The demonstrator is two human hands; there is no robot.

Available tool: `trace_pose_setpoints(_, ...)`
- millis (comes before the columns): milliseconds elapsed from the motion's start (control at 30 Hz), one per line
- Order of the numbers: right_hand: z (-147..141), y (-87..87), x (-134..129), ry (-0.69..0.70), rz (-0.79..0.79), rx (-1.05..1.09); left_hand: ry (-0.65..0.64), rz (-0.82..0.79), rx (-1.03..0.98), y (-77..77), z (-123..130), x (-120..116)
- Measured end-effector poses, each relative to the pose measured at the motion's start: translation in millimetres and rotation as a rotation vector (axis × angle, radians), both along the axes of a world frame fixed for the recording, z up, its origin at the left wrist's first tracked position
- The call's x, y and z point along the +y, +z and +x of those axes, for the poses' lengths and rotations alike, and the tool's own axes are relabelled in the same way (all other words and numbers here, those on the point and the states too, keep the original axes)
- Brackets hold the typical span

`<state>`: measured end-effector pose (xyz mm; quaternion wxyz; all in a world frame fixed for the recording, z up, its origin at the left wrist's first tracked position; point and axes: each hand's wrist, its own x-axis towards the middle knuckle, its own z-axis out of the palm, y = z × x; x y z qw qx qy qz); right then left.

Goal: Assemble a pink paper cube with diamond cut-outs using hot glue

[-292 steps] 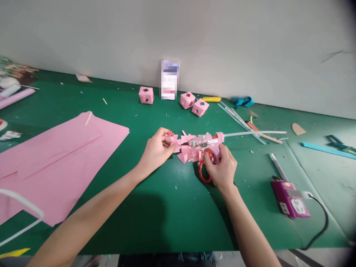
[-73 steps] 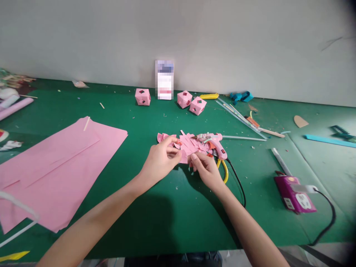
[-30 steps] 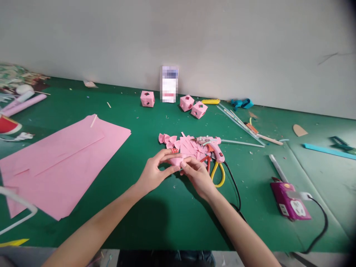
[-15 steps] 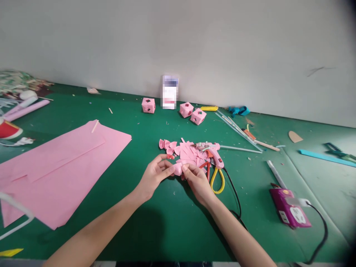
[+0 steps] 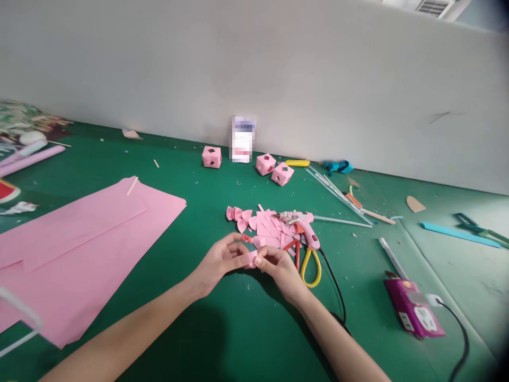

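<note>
Fingers (image 5: 263,259) of my 2 hands are closed to a pinch on the same small pink piece (image 5: 251,259). I hold it between them, low over the green table (image 5: 175,175); whether it touches the surface I cannot tell. My left hand (image 5: 214,261) has its left edge, thumb in front and the backing fingertips mostly hidden, while 1 finger wearing a red wrap (image 5: 247,239) reaches out beyond, apart from it. My right hand (image 5: 283,268) nips the right edge between thumb and index finger, with next to no gap.

It looks like thin card bent into a little curved shape. I judge it nearly weightless, springy along the bend but weak across the flat, so a hard squeeze could dent or crease it. Its surface seems matt rather than slippery, so light pressure should do. Best hold, I think, is at the edges, thumbs towards me and fingertips behind, rather than pressing on the middle.

Just past it lie flat pink scraps (image 5: 268,223) and curved pink pieces (image 5: 238,215), with the glue gun (image 5: 306,228) resting partly on the scraps. Its nozzle (image 5: 275,215) may be hot, so I would keep my knuckles clear. Farther back sit 3 pink boxes (image 5: 212,157).
</note>
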<state>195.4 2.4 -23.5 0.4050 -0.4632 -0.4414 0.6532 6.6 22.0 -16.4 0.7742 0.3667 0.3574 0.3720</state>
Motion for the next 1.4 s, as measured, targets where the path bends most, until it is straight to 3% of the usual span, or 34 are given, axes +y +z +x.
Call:
trace_pose_setpoints(400,-16.0,5.8,8.7,-0.009,0.079,-0.153,-0.062,-0.158,-0.101,-5.7,-21.2,13.2)
trace_pose_setpoints(633,-30.5,17.6,32.4,0.035,0.086,-0.243,0.052,-0.275,-0.295,-15.8,-36.7,18.0)
trace_pose_setpoints(867,-39.9,20.1,31.8,0.031,0.271,-0.28,0.048,-0.297,-0.344,-22.1,-40.3,16.4)
trace_pose_setpoints(1067,-41.6,32.2,46.6,-0.022,0.403,-0.591,0.064,-0.371,-0.433,-20.4,-46.6,19.0)
trace_pose_setpoints(1167,-53.2,39.3,70.2,-0.083,0.607,-0.997,0.066,-0.369,-0.443,-19.4,-46.8,19.9)
trace_pose_setpoints(1267,-71.1,38.9,93.1,0.002,0.731,-1.438,0.081,-0.388,-0.434,-18.1,-45.8,20.7)
trace_pose_setpoints(1400,-87.8,31.7,108.7,0.094,0.78,-1.669,0.071,-0.397,-0.443,-16.0,-45.0,21.6)
